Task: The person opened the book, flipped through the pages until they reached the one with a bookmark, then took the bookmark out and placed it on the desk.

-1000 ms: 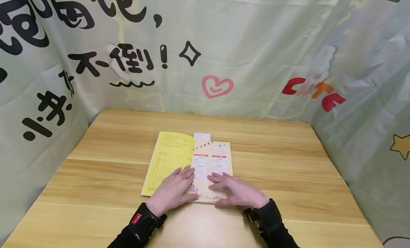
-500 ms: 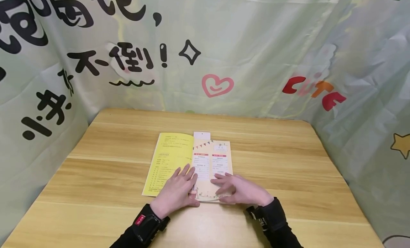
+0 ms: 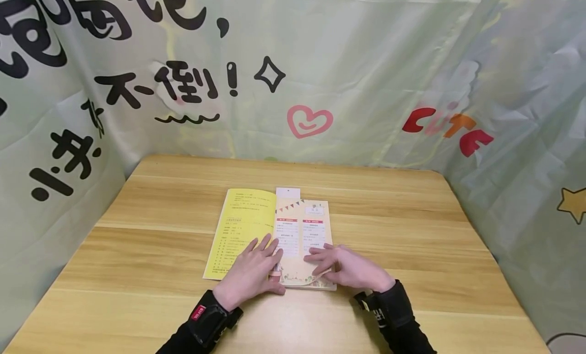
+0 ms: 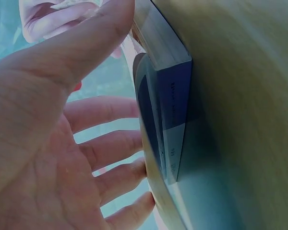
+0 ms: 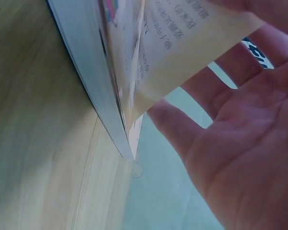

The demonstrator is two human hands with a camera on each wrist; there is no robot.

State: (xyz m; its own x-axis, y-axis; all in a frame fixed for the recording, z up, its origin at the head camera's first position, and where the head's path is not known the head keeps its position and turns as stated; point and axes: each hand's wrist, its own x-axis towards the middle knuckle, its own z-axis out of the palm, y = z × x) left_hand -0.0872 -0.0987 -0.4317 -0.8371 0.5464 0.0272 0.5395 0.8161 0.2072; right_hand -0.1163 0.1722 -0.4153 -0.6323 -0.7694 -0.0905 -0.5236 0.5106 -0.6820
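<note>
An open book (image 3: 293, 267) lies on the wooden table, a yellow page (image 3: 242, 211) on its left and a pale peach contents page (image 3: 295, 265) on its right. My left hand (image 3: 252, 270) rests across the fold with its fingers stretched out, thumb at the lower edge. In the left wrist view the book's dark blue spine (image 4: 174, 96) shows below those fingers. My right hand (image 3: 354, 267) pinches the lower right corner of the peach page and bends it up. From the right wrist the lifted page (image 5: 182, 52) shows printed text on its underside, with a thick block of pages beneath.
A pale card-like tab (image 3: 288, 193) sticks out past the book's top edge. The wooden table (image 3: 403, 216) extends around the book. A printed cloth curtain (image 3: 366, 64) hangs along the back and both sides of the table.
My right hand has shifted slightly right and closed on the page corner, which is now curled up off the pages beneath. The left hand has moved slightly right and stays spread on the book.
</note>
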